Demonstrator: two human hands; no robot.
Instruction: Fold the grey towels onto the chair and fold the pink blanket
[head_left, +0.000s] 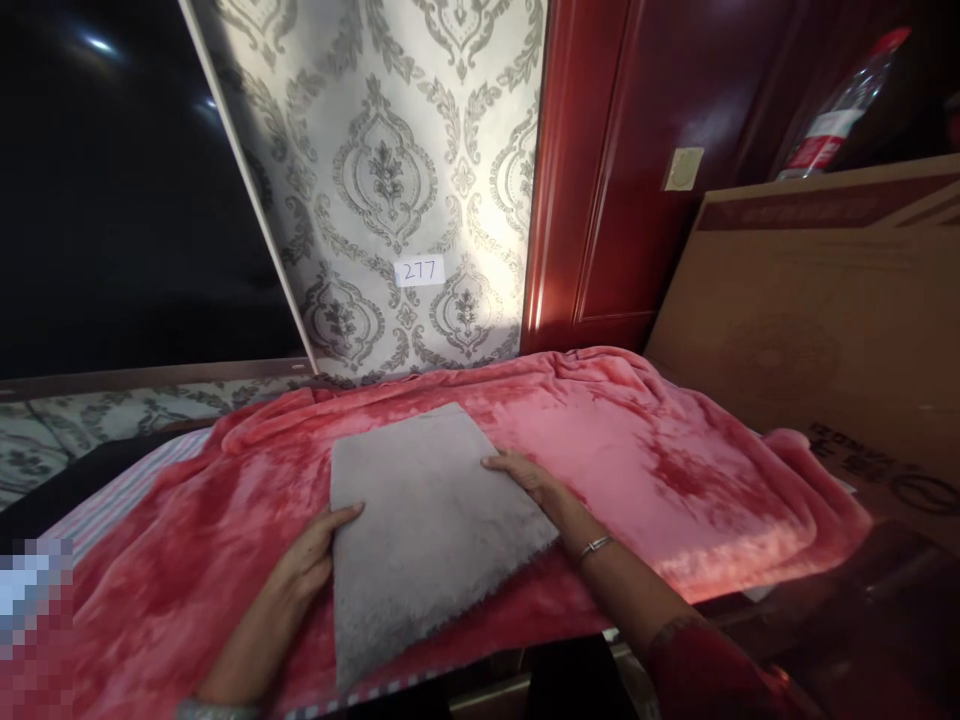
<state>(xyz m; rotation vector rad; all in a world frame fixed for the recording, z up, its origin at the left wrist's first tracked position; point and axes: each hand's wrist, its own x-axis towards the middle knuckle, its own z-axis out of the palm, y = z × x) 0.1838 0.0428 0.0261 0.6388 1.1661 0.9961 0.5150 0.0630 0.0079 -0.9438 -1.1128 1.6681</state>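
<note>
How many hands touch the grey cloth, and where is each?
2. The left hand rests on the grey cloth's left edge; the right hand lies on its right edge. None seems hidden.

Single head-worn cam, no second view so nothing is shared: it sits above the near edge of the red blanket point(637, 450), looking forward and down, close enough that both forearms enter from the bottom corners. The grey mat point(427, 520) sits centre frame, just below the lens. The upper half catches the patterned wall point(390, 170) with its 277 label point(419, 270) straight ahead, with the cardboard box point(817, 320) at the right edge.
</note>
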